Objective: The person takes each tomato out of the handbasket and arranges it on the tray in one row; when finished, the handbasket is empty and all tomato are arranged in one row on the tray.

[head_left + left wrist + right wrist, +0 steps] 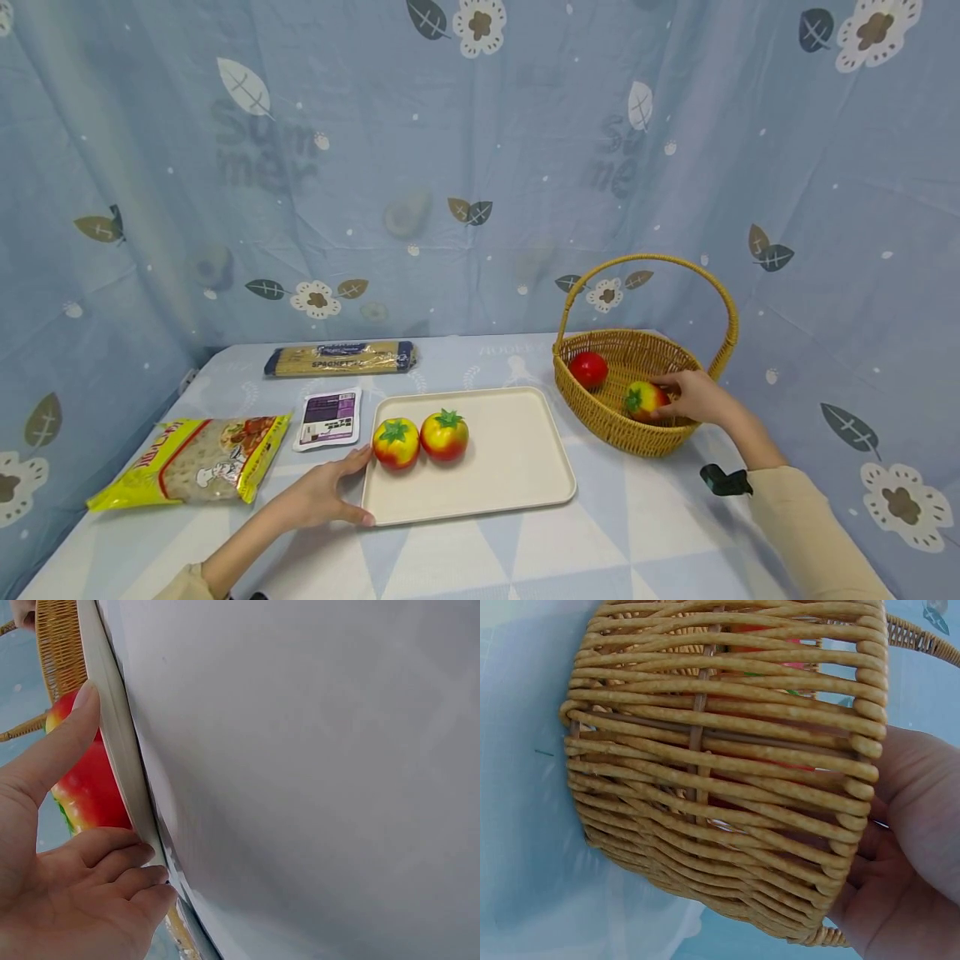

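My right hand (pixel 693 396) reaches over the right side of the wicker basket (pixel 600 421) and grips a yellow-and-red tomato (pixel 641 399) with a green leafy top. In the right wrist view, the basket's woven wall (pixel 727 757) hides most of that grip. A plain red, round fruit (pixel 588 369) lies at the basket's left. At the cream tray (pixel 510 450), my left hand (pixel 326 492) rests its spread thumb and fingertips against the left rim. Two similar tomatoes, one at the left (pixel 396 442) and one beside it (pixel 445 435), sit together on the tray.
A yellow food bag (pixel 210 458) lies at the left. Between it and the tray is a small purple-and-white packet (pixel 328 419). Behind them lies a spaghetti pack (pixel 341 358). The basket's tall handle (pixel 652 258) arches above it, close to a blue patterned curtain (pixel 450 167).
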`<action>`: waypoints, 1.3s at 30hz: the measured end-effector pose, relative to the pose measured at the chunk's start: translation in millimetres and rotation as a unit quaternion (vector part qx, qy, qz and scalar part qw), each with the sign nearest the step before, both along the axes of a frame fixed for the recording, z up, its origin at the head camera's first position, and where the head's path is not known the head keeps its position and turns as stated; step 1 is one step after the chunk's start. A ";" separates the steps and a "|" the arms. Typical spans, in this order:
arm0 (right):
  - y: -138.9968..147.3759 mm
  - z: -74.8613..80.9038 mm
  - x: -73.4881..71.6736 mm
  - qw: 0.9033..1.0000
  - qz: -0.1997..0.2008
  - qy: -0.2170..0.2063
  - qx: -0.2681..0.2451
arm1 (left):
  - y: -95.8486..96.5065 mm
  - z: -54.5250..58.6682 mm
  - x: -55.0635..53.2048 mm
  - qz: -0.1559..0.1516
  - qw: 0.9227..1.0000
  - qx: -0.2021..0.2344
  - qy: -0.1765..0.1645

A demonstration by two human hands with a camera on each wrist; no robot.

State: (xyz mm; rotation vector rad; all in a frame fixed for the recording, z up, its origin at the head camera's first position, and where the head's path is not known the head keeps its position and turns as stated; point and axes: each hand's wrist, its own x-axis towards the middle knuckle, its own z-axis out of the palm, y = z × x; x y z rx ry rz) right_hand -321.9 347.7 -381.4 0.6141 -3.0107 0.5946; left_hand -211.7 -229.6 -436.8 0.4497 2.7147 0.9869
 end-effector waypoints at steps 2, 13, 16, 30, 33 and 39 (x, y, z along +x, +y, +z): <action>-0.8 1.7 1.7 1.000 -0.001 -0.006 0.005 | -0.2 -0.2 -0.1 -0.001 1.000 0.001 0.001; -0.4 2.6 2.7 0.999 0.005 -0.003 0.032 | 0.0 -0.3 0.0 -0.001 1.000 0.003 -0.001; 0.7 2.2 4.0 1.000 0.001 -0.012 0.022 | 0.5 -0.1 0.0 0.000 1.000 0.004 -0.003; -1.0 8.6 6.0 0.999 -0.011 0.024 -0.043 | 0.9 0.6 -0.4 0.001 1.000 0.001 -0.004; -3.4 11.9 8.9 0.998 -0.016 0.023 -0.057 | 0.8 0.4 -0.5 0.000 1.000 0.001 -0.004; -11.0 19.8 17.5 0.996 -0.025 0.022 -0.083 | 0.6 0.4 -0.3 0.001 1.000 0.000 -0.001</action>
